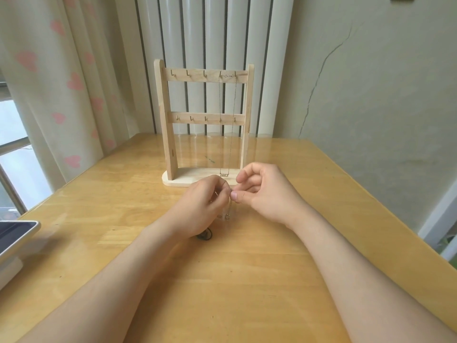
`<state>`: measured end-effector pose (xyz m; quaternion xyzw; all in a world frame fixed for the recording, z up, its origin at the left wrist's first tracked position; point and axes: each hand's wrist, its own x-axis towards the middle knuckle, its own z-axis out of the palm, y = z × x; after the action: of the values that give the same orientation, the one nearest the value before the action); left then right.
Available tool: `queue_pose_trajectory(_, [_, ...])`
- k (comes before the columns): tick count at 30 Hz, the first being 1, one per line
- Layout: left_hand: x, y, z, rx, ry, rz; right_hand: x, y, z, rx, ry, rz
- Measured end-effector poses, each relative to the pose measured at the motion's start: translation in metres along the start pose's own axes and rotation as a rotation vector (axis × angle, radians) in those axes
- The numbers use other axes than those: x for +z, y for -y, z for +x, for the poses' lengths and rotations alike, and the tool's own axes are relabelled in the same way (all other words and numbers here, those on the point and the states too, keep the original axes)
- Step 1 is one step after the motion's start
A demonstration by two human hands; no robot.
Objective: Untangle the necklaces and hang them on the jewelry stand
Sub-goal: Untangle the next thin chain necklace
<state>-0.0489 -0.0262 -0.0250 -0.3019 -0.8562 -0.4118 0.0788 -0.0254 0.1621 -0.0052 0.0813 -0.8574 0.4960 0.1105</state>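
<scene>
1. Left hand [204, 203]: fingers curled, with thumb and fingertips pinching a fine necklace chain [229, 209] just above the table [247, 280].
2. Right hand [263, 191]: thumb and forefinger pinch the same chain, meeting the left fingertips. The other fingers are loosely curled above.
3. Chain: a short length hangs from the pinch down to the table between the two wrists. Its lower end is too small to make out.
4. Dark cord [204, 236]: lies on the table, partly hidden under the left wrist. Whether it joins the chain cannot be told.
5. Jewelry stand [163, 120]: upright, directly beyond the hands, in pale wood with two cross-bars of five hooks each. Its base lies just behind the fingertips.
6. Hung necklace [224, 174]: draped over the two rightmost upper hooks, with the clasp between them. The pendant, just beyond the knuckles, reads "1993".
7. Tablet [14, 235]: well to the left of the left forearm, at the table edge.
8. Background: heart-printed curtain [74, 80] beyond the left hand, ribbed radiator [210, 33] behind the stand, cracked wall [358, 82] beyond the right hand.
</scene>
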Motion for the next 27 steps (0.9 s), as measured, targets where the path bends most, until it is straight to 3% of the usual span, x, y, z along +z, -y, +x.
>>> queue_pose_trajectory(15, [0.0055, 0.0077, 0.0005, 0.101, -0.017, 0.416, 0.0052, 0.0069, -0.0026, -0.109, -0.048, -0.111])
queue_pose_trajectory(27, [0.0039, 0.0010, 0.0014, -0.082, -0.205, 0.150, 0.0042, 0.0025, 0.0032, 0.044, 0.005, 0.237])
